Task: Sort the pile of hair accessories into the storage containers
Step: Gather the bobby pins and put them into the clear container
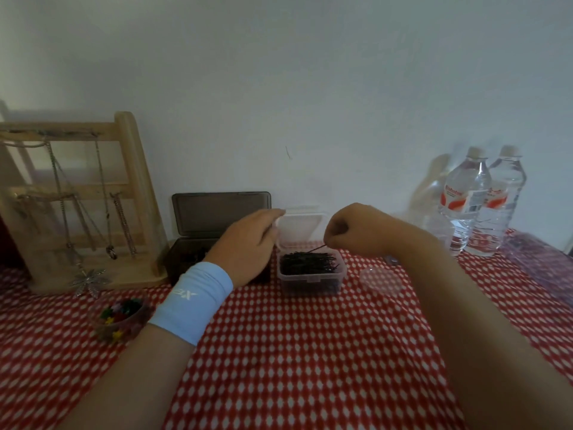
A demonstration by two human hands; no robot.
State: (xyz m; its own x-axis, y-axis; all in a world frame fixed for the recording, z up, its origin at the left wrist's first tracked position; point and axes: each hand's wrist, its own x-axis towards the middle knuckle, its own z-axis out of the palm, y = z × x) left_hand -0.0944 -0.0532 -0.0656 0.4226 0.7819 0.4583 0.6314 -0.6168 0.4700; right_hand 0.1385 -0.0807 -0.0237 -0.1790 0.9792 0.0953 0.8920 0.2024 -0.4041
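Observation:
A clear plastic box [310, 285] with its lid up stands mid-table, filled with several black bobby pins [307, 262]. My right hand [356, 231] hovers just above it and pinches one black bobby pin [316, 249] whose free end points down-left over the box. My left hand [248, 243], with a light blue wristband, holds the box's left rim and lid edge. Behind that hand a dark smoky box [198, 240] sits open, its contents mostly hidden. A small round clear container [124, 318] at the left holds colourful little clips.
A wooden jewellery stand [80, 200] hung with chains stands at the left against the wall. Two water bottles [483, 200] stand at the right rear. A clear round lid [381, 279] lies right of the box. A red-and-white patterned cloth [310, 367] covers the table.

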